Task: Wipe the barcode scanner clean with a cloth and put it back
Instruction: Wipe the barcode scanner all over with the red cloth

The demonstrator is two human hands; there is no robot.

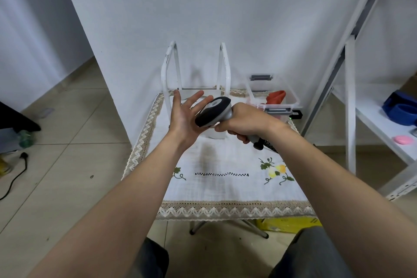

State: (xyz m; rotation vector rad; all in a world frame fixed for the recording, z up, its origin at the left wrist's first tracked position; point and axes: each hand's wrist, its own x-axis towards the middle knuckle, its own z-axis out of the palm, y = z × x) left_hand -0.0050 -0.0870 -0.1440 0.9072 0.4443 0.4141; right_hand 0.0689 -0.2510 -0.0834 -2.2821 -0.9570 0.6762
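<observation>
Because the right hand [243, 119] curls its fingers tightly round the handle, the scanner [213, 111] sits up in the air above the table [225, 189], its dark head tipped toward the left hand [185, 115]. That hand holds nothing: its fingers are straight and spread wide, palm turned to the head as if to steady or cup it, though I cannot tell whether the two touch. The cord [268, 145] trails from the handle's end behind the right wrist. No cloth is in either hand, so the wiping looks not yet begun. A red bundle [276, 96], probably the cloth, lies in the clear box [294, 100] at the table's far right, near the right hand. A white block [215, 135] below the scanner may be its stand, kept free for its return.
</observation>
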